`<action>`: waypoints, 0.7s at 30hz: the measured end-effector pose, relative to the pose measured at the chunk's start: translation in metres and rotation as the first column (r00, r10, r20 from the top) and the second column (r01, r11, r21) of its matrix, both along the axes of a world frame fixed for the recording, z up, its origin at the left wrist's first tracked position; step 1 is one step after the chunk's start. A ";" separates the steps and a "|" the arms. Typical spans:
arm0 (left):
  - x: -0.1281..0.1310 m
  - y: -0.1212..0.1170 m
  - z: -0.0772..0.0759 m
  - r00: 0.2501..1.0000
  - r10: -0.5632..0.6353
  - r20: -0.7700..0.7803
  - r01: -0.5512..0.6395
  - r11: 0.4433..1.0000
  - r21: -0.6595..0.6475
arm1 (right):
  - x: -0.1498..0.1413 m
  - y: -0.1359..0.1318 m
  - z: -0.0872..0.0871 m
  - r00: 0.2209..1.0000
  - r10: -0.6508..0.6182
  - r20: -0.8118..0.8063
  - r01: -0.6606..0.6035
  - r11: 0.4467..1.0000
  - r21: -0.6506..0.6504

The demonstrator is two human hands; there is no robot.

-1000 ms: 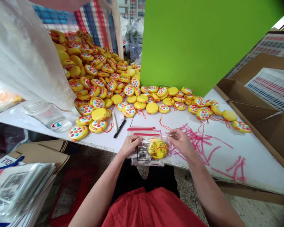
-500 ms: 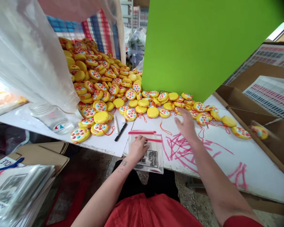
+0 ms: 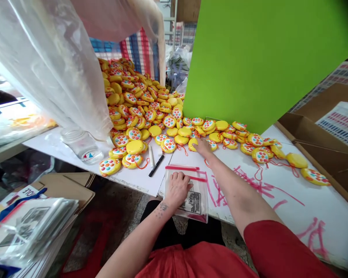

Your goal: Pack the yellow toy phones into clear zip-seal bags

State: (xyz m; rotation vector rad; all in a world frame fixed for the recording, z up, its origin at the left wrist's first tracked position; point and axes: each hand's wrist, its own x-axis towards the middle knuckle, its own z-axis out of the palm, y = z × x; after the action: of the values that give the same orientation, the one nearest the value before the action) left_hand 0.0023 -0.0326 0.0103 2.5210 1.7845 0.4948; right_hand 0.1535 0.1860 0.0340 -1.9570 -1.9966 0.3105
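Observation:
My left hand (image 3: pixel 178 188) lies on a clear zip bag (image 3: pixel 201 218) with pink-red seal strips and a black printed panel. The bag rests at the table's front edge, and my fingers spread loosely over its upper part. Farther forward, my right hand (image 3: pixel 203 147) reaches to the front of a row of toys, its fingers on a round yellow toy (image 3: pixel 192 144). The hand covers that toy's right side. Nearby toys (image 3: pixel 168 145) show white faces with coloured dots and have red-orange cord loops.
A large heap of toys (image 3: pixel 139 96) spills from a striped sack at the back left. A green board (image 3: pixel 258 65) stands behind the row. Left are a clear jar (image 3: pixel 81 146), a white pen (image 3: pixel 151 156) and a black marker (image 3: pixel 156 166); right, a cardboard box (image 3: pixel 321 170).
My right hand has come down and left onto the yellow toy. A toy blurred in the air by the cardboard box is out of sight now. My left hand stays on the bag.

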 end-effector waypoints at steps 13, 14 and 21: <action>0.006 0.011 0.008 1.000 0.015 0.013 -0.014 0.993 -0.116 | 0.041 -0.157 -0.006 0.674 0.178 -0.717 0.000 0.971 0.240; 0.006 0.011 0.008 1.000 0.016 0.011 -0.014 0.993 -0.115 | 0.044 -0.170 -0.003 0.619 0.165 -0.768 0.028 0.972 0.232; 0.008 0.009 -0.001 1.000 -0.003 0.015 0.004 0.997 -0.082 | 0.050 -0.217 0.017 0.493 0.155 -0.856 -0.008 0.985 0.174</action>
State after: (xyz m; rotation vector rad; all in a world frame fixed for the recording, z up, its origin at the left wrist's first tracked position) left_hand 0.0104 -0.0240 0.0094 2.4590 1.7576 0.4293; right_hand 0.2040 -0.0307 0.0506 -1.1687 -1.3360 0.9385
